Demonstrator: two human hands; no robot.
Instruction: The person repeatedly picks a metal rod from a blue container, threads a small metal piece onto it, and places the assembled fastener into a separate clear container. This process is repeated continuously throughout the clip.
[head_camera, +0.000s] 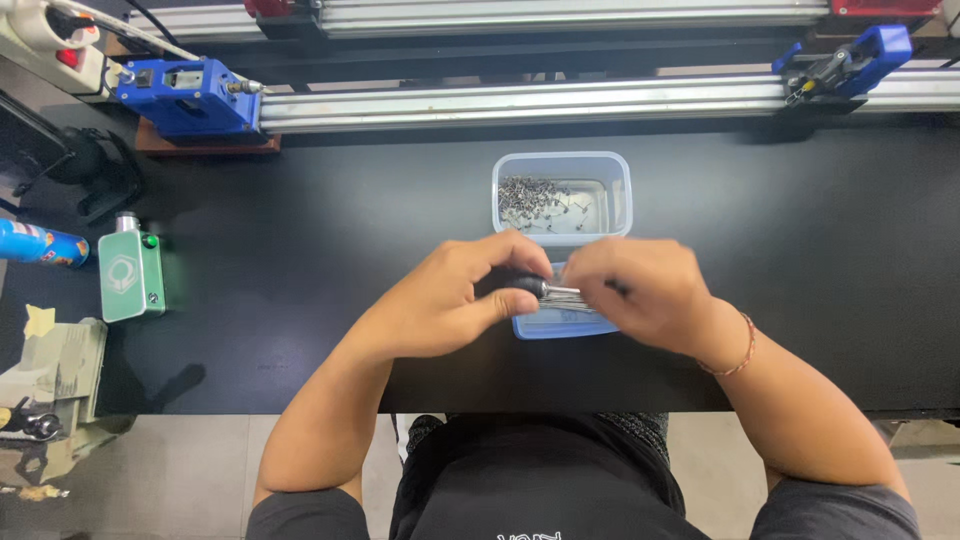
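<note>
while a small black-handled tool (527, 285) with a thin metal shaft is held over the blue lid (560, 322) at the middle of the table (800, 250), its handle is pinched in the fingers of the left hand (440, 300) and its metal end is closed on by the fingers of the right hand (640, 292); what sits at the tip is hidden. the step would best be done with both wrists rested on the table edge, the shaft kept level and the work kept above the lid, so that any dropped piece is caught. just behind the hands a clear plastic box (562, 193) is seen, with small metal parts (528, 200) heaped at its left side. well to the left a green rectangular device (130, 275) with a pale emblem is laid, and beside it a blue can (40, 245) with a printed label. along the far edge a metal rail (520, 105) carries blue blocks (190, 97) at both ends.
</note>
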